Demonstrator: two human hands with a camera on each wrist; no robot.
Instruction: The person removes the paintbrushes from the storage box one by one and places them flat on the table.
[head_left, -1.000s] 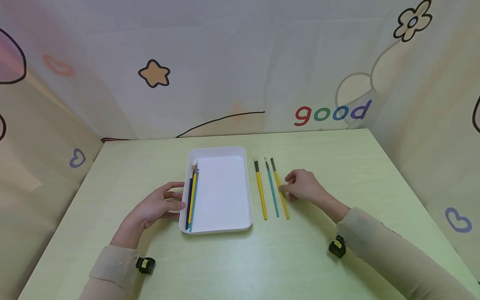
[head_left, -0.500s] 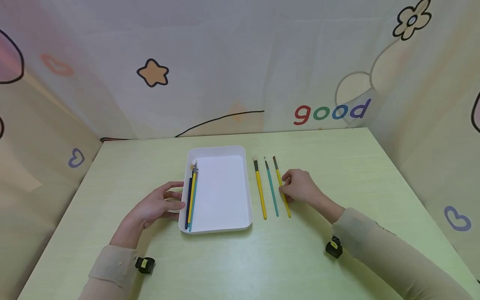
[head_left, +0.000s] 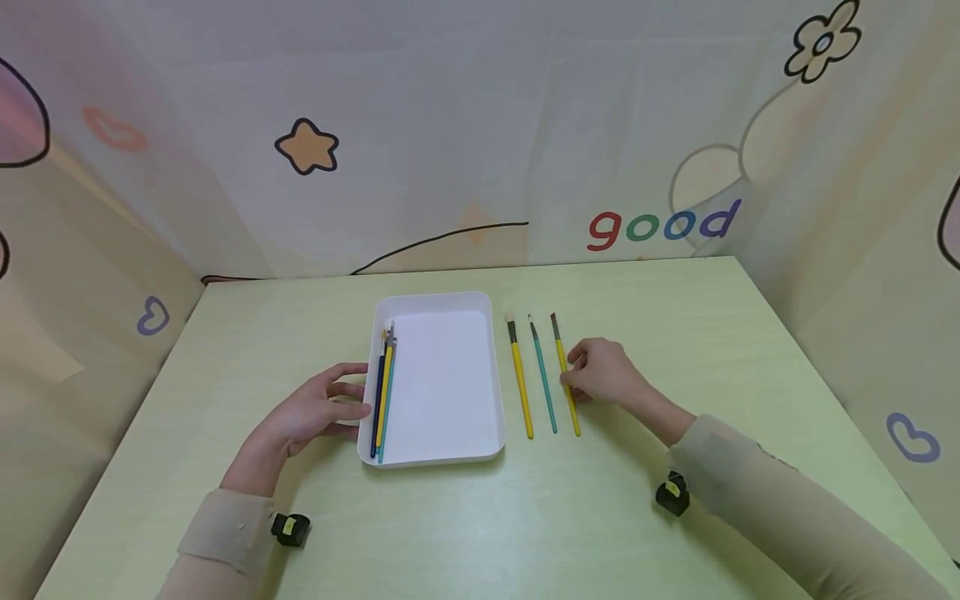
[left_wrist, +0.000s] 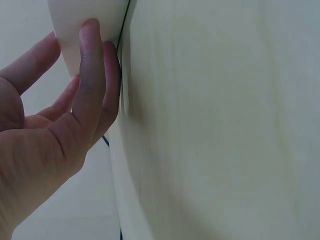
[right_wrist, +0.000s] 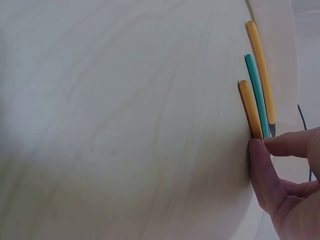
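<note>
In the head view, my right hand [head_left: 602, 371] pinches a yellow-handled paintbrush [head_left: 560, 343] with a dark brown tip between thumb and index finger. The right wrist view has the handle end of this yellow paintbrush [right_wrist: 249, 107] just beyond my fingertips. To its left lie a teal paintbrush [head_left: 543, 375] and a thicker yellow paintbrush [head_left: 521, 383], side by side. My left hand [head_left: 311, 408] touches the left side of a white tray [head_left: 450, 383], fingertips against its outer wall [left_wrist: 95, 12]. Inside that tray, several brushes [head_left: 385, 396] with dark blue, yellow and teal handles lie along the left wall.
A pale green tabletop [head_left: 465, 533] carries everything. Behind it hangs a printed curtain [head_left: 435, 108] with a star, a flower and the word "good". More cloth stands along both sides. Each wrist wears a small black camera [head_left: 290, 530].
The right hand has closed in on the rightmost yellow paintbrush, whose bristle end has swung slightly to the right. The left hand and the tray have stayed put.
</note>
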